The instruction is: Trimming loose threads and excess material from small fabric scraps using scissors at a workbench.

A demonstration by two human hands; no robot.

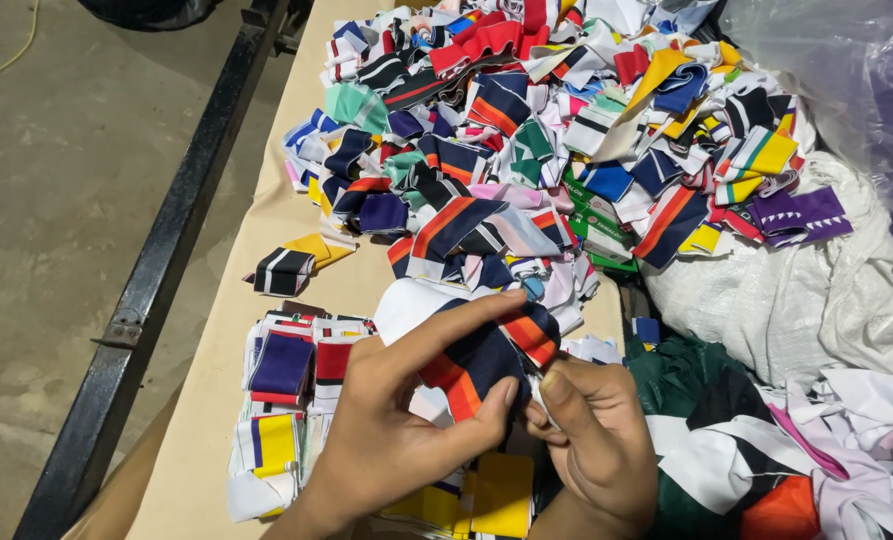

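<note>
Your left hand (386,440) and right hand (591,440) both have fingers pinched on a navy-orange striped collar piece (481,355), above sorted stacks (281,400) on the table (206,400).

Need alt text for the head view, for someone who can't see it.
Left hand and right hand together hold a navy, orange and white striped fabric piece above a beige table heaped with colourful fabric pieces.

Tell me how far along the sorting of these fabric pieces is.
Done: a few neat stacks sit at the near edge of the table. In hand: the left hand and right hand hold a navy and orange piece. Left: the big loose pile, most of the job.
</note>
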